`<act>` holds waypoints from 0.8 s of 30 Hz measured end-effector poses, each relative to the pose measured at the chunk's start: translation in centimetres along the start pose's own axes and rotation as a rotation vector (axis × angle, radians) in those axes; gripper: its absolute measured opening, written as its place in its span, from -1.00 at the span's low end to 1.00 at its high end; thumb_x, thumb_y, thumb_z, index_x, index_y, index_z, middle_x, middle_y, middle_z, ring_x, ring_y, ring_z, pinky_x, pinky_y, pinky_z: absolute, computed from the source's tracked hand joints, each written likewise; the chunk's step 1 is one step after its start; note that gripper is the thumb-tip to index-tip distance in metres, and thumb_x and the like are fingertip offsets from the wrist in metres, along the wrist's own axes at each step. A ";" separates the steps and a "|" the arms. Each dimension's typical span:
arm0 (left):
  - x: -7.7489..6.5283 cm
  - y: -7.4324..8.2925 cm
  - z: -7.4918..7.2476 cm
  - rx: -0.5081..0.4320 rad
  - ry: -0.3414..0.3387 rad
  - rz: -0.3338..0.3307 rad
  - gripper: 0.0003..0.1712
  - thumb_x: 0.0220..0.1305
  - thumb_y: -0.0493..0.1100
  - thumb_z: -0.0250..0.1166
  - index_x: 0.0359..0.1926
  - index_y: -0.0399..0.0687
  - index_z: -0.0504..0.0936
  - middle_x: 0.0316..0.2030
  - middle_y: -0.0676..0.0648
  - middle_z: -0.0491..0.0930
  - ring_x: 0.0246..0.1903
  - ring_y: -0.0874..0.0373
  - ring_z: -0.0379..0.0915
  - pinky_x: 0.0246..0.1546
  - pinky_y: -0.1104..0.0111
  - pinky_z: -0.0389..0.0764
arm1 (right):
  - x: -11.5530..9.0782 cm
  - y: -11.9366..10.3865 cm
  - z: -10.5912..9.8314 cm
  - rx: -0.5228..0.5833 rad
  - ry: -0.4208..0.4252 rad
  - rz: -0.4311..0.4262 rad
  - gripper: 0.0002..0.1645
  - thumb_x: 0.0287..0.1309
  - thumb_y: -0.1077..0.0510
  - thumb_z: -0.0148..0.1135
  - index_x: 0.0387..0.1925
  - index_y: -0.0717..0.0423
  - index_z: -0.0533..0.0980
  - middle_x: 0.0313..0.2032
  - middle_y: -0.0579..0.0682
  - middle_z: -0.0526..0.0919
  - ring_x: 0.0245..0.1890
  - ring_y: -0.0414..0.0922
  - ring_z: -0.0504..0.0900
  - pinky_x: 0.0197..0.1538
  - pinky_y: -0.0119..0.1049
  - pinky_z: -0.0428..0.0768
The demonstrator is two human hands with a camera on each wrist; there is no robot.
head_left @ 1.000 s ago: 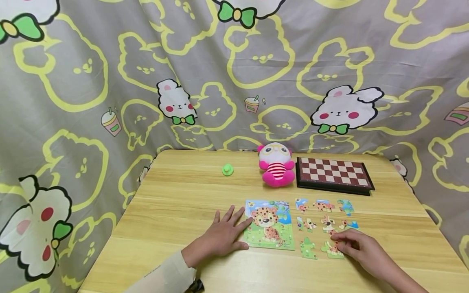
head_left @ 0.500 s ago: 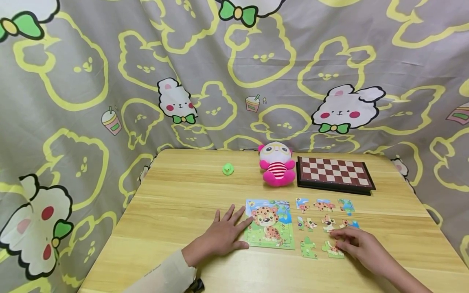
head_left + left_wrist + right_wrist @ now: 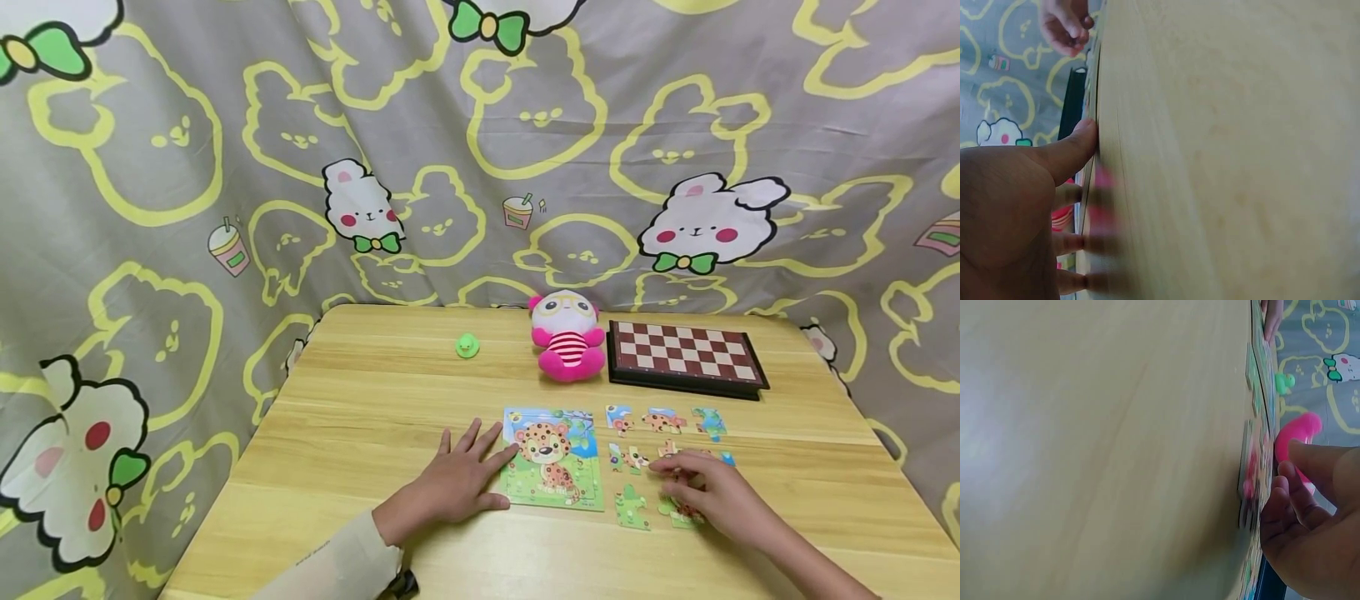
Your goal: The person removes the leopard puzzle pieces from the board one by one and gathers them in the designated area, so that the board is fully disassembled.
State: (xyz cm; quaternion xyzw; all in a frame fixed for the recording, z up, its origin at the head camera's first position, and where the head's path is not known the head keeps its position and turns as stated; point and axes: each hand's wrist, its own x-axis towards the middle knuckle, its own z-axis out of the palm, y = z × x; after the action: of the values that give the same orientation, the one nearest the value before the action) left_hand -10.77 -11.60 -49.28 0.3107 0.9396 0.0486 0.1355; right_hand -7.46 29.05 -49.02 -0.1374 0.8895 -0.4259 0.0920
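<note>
My left hand [image 3: 457, 487] lies with spread fingers on the table, its fingertips at the left edge of a puzzle board [image 3: 551, 458] that shows a spotted leopard cub. In the left wrist view the left thumb [image 3: 1072, 150] is stretched out along the tabletop. My right hand [image 3: 720, 496] hovers over loose puzzle pieces with bent fingers, and nothing shows between thumb and fingers in the right wrist view [image 3: 1310, 506]. It partly covers a middle piece and a bottom piece [image 3: 684, 518]. A green piece [image 3: 632, 508] and a top-row piece [image 3: 663, 420] lie uncovered nearby.
Behind the puzzle sit a pink-and-white panda plush [image 3: 567, 337] and a small green duck [image 3: 467, 346]. A black-edged checkered board case [image 3: 686, 354] lies at the back right. A patterned curtain [image 3: 435, 125] hangs behind the wooden table [image 3: 360, 383].
My right hand has shifted up and to the left, away from the right side of the bottom piece and over the middle row. The left hand stays put.
</note>
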 end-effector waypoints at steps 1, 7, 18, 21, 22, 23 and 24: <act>0.0 0.0 0.0 0.000 0.000 0.000 -0.06 0.36 0.50 0.06 0.64 0.43 0.03 0.66 -0.07 -0.15 0.61 -0.25 -0.27 0.36 -0.45 0.05 | 0.2 -0.2 0.1 0.012 -0.007 -0.006 -0.71 0.30 0.19 0.37 0.05 0.04 0.69 -0.16 -0.03 0.68 -0.39 -0.30 0.55 -0.42 -0.35 0.58; -0.1 0.1 -0.1 -0.005 0.004 0.005 -0.06 0.36 0.49 0.07 0.64 0.41 0.04 0.66 -0.08 -0.14 0.61 -0.26 -0.25 0.36 -0.45 0.05 | 1.2 -1.2 1.2 -0.007 -0.008 -0.033 -0.68 0.28 0.14 0.40 0.07 -0.02 0.69 -0.20 -0.13 0.67 -0.38 -0.27 0.51 -0.38 -0.38 0.55; -0.2 0.1 -0.2 -0.005 -0.001 -0.002 -0.06 0.36 0.49 0.07 0.64 0.43 0.03 0.66 -0.06 -0.16 0.61 -0.24 -0.27 0.37 -0.45 0.03 | 3.2 -2.5 3.5 0.032 -0.047 -0.093 -0.66 0.26 0.15 0.42 0.07 0.04 0.69 -0.06 -0.07 0.71 -0.29 -0.28 0.53 -0.28 -0.39 0.57; -0.1 0.1 -0.1 -0.004 -0.001 -0.005 -0.06 0.36 0.50 0.06 0.64 0.44 0.03 0.66 -0.06 -0.16 0.61 -0.24 -0.28 0.37 -0.44 0.03 | 3.7 -3.0 4.1 0.035 -0.049 -0.103 -0.65 0.23 0.14 0.44 0.06 0.03 0.69 -0.09 -0.08 0.68 -0.30 -0.27 0.51 -0.27 -0.40 0.54; -0.1 0.1 -0.1 -0.003 0.000 -0.005 -0.06 0.36 0.50 0.06 0.64 0.44 0.03 0.66 -0.06 -0.16 0.61 -0.24 -0.28 0.37 -0.44 0.03 | 3.8 -3.2 4.3 0.032 -0.048 -0.102 -0.64 0.22 0.14 0.45 0.06 0.02 0.69 -0.10 -0.09 0.67 -0.30 -0.27 0.50 -0.27 -0.40 0.53; -0.1 0.1 -0.1 -0.001 -0.001 -0.004 -0.06 0.36 0.50 0.06 0.64 0.44 0.03 0.66 -0.06 -0.16 0.61 -0.24 -0.27 0.37 -0.44 0.04 | 4.0 -3.4 4.5 0.031 -0.049 -0.101 -0.64 0.22 0.14 0.46 0.06 0.03 0.69 -0.11 -0.09 0.66 -0.31 -0.27 0.50 -0.28 -0.40 0.52; -0.1 0.1 -0.1 0.001 0.000 -0.004 -0.06 0.36 0.50 0.06 0.64 0.44 0.02 0.66 -0.06 -0.16 0.61 -0.24 -0.27 0.37 -0.44 0.04 | 4.1 -3.6 4.7 0.030 -0.052 -0.097 -0.63 0.21 0.15 0.47 0.07 0.02 0.69 -0.11 -0.09 0.65 -0.32 -0.27 0.49 -0.28 -0.40 0.52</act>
State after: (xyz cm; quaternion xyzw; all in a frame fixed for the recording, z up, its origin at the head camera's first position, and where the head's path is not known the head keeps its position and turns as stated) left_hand -10.66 -11.61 -49.13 0.3089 0.9402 0.0478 0.1357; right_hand -9.47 22.17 -49.31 -0.1897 0.8727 -0.4396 0.0963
